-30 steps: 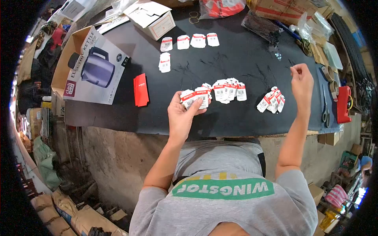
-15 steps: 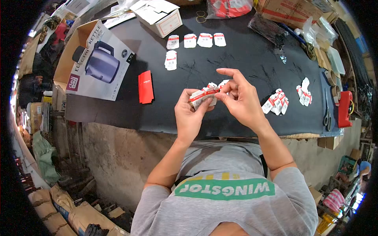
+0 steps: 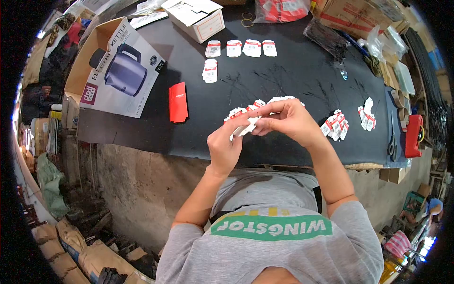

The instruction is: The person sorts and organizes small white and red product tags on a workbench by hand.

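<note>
My left hand [image 3: 225, 147] is closed on a stack of white tags [image 3: 245, 128], held above the table's near edge. My right hand [image 3: 292, 121] pinches the right end of the same stack between thumb and fingers. Just behind my hands lie more red-and-white tags [image 3: 256, 104], partly hidden by them. Small tag piles [image 3: 251, 48] form a row at the back, with one pile [image 3: 210, 71] in front of its left end. Red cards [image 3: 178, 102] lie to the left. Two loose tag groups, one nearer [image 3: 335, 126] and one farther right [image 3: 367, 115], lie at the right.
An electric kettle box [image 3: 124, 71] stands at the left, a white box [image 3: 196, 20] at the back. Scissors [image 3: 392, 137], tape rolls [image 3: 397, 96] and a red tool [image 3: 414, 136] are at the right edge. Black strings [image 3: 274, 85] lie mid-table. Another person [image 3: 433, 207] is far right.
The stack has been turned, so its white side shows instead of the red-striped printed face. My right fingers have come down onto it. The view has shifted slightly.
</note>
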The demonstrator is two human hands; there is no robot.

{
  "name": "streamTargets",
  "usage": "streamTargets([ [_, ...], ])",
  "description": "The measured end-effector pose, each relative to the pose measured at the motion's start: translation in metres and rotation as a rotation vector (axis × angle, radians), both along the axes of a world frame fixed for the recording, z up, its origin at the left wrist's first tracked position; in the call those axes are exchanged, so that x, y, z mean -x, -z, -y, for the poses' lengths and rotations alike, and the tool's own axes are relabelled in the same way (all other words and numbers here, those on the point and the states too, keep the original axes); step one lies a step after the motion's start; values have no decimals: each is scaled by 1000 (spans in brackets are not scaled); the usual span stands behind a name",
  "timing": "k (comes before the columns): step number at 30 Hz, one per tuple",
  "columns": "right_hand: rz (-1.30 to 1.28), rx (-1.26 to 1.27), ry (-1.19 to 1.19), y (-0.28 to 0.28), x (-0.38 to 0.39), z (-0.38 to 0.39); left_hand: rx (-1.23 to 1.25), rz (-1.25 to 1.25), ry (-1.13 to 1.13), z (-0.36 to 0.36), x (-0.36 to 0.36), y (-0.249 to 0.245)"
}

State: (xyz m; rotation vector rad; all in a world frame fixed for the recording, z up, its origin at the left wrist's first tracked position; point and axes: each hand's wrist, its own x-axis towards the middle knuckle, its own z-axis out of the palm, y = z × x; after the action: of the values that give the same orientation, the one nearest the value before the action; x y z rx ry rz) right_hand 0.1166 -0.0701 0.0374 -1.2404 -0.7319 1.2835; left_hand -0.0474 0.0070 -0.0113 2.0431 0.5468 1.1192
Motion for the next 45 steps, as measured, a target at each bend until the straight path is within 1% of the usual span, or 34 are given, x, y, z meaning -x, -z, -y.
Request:
streamTargets([
  [2, -61, 80, -94, -5, -4, -8, -39, 1, 20, -2, 2, -2],
  [4, -39, 93, -91, -3, -5, -21, -23, -26, -51, -1, 4, -3],
  [6, 341, 130, -65, -3, -11, -39, 336, -10, -82, 1, 2, 7],
  [7, 371, 54, -21, 4, -14, -52, 588, 113, -13, 3, -1, 7],
  [8, 401, -20, 28, 15, -17, -66, 588, 112, -7, 3, 0, 5],
  [10, 466, -28, 89, 29, -19, -93, 1014, 105, -2, 2, 2, -1],
  [13, 463, -15, 76, 53, -25, -125, 1164, 22, -5, 3, 10, -8],
  [15, 432, 20, 45, 73, -28, -144, 1176, -67, -11, 2, 17, -6],
  [18, 417, 44, 81, 69, -25, -142, 1142, -134, -35, 1, 26, -5],
  [19, 423, 46, 96, 66, -29, -136, 1139, -119, -40, 1, 30, -6],
  [21, 734, -202, 262, 61, -41, -121, 1134, -71, -51, -2, 36, -4],
  [22, 835, -198, 289, 54, -52, -107, 1131, -38, -57, -4, 39, -3],
  [23, 917, -165, 297, 40, -66, -87, 1127, 10, -38, -7, 42, -2],
  [24, 927, -131, 317, 34, -83, -68, 1127, 12, -32, -8, 41, -3],
  [25, 1016, -101, 361, 30, -103, -50, 1150, 96, -2, -10, 41, -5],
  [26, 1052, -79, 426, 28, -124, -30, 1171, 180, 28, -11, 40, -6],
  [27, 1065, 31, 530, 25, -143, -11, 1196, 221, 53, -12, 39, -6],
  [28, 1109, 108, 623, 23, -162, 9, 1195, 224, 57, -12, 36, -6],
  [30, 1237, 152, 847, 39, -213, 43, 1207, 201, 69, -12, 30, -9],
  [32, 1253, 226, 956, 45, -241, 67, 1192, 182, 93, -8, 23, -13],
  [33, 1253, 220, 960, 49, -248, 70, 1178, 158, 113, -6, 20, -15],
  [35, 1096, 320, 912, 50, -254, 71, 1175, 133, 103, -1, 13, -16],
  [36, 1093, 315, 915, 54, -256, 69, 1179, 104, 90, 2, 9, -18],
  [38, 1123, 286, 808, 58, -254, 59, 1166, 110, 100, 6, 3, -23],
  [40, 1159, 250, 807, 63, -252, 56, 1161, 106, 147, 9, 1, -25],
  [42, 1153, 313, 818, 65, -253, 57, 1157, 104, 139, 10, 2, -26],
  [45, 1182, 313, 857, 53, -238, 79, 1138, 88, 98, 9, 6, -23],
])
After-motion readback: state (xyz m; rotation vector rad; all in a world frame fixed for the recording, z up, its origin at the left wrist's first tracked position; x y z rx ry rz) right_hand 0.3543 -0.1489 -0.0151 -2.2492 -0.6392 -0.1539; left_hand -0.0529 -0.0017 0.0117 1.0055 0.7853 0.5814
